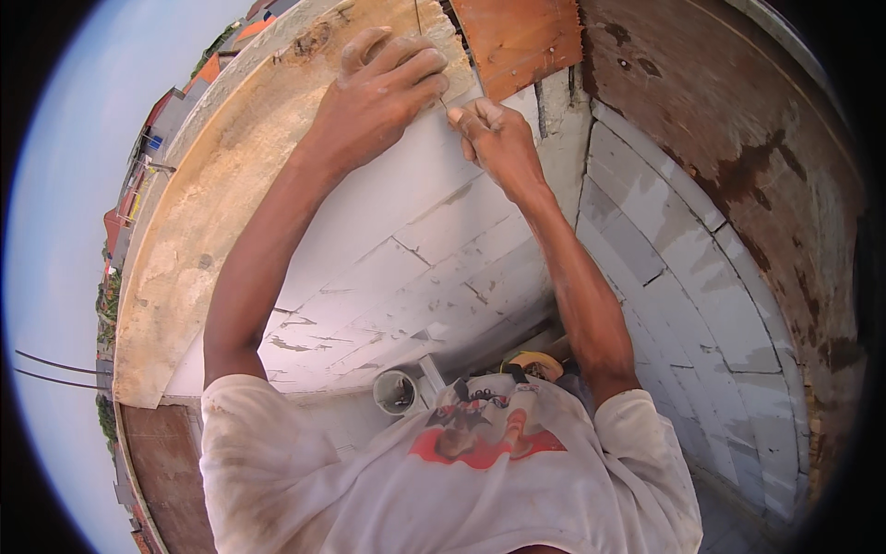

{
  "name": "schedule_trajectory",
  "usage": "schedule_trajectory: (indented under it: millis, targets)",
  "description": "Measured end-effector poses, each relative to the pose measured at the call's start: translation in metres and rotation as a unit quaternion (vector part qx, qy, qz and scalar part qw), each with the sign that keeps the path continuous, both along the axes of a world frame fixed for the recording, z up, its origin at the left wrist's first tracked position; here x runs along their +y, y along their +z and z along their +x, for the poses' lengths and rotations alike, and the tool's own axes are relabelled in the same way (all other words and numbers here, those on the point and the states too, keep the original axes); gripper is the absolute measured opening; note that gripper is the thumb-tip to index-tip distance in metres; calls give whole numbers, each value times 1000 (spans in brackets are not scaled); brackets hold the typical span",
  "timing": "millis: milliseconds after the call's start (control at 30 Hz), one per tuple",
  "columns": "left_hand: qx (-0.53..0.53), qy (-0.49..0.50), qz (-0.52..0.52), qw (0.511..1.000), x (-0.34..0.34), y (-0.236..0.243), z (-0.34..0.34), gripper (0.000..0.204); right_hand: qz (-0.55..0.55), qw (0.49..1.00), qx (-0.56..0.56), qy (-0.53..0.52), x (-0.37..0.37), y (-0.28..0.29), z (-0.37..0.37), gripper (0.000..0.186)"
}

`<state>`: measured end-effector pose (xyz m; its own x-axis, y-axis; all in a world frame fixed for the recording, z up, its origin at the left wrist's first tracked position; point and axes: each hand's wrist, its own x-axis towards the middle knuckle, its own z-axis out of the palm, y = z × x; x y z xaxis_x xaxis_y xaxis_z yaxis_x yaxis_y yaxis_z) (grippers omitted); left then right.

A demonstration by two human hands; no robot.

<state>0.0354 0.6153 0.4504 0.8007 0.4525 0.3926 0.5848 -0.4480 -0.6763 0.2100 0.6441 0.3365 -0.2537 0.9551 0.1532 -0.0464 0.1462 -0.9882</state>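
Both my arms reach up to the upper end of a long plywood board (235, 148) fixed along a pale block wall. My left hand (392, 83) lies against the board with its fingers bent. Its thumb is hidden, and I cannot make out what its fingertips hold. Just right of it, beside the board's lower edge, my right hand (498, 138) is closed in a pinch on a thin wire (445, 103). That wire runs up toward my left hand. Above my left hand, a thin dark line (419, 17) crosses the board.
A reddish-brown panel (521, 42) stands just beyond my right hand. On the right rises another block wall (683, 258), with a stained brown board (729, 120) along its top. Below are a grey pipe (395, 392) and a yellowish round object (535, 363). Rooftops lie beyond on the left.
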Motion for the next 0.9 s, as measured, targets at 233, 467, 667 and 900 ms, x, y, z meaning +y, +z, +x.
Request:
schedule_trajectory:
  millis: [233, 467, 667, 900]
  targets:
    - [-2, -90, -28, 996, 0, 9, 10, 11, -15, 994, 102, 41, -25, -13, 11, 32]
    - [-58, -118, 27, 991, 17, -22, 1, 8, 107, 994, -14, -22, -12, -10, 13, 17]
    - [-317, -181, 155, 918, -14, -124, 16, 14, 56, 992, 105, 31, -2, -23, 18, 34]
    - [-669, 333, -290, 598, -246, -368, 60, 45, -53, 788, 321, 523, 41, -51, 42, 70]
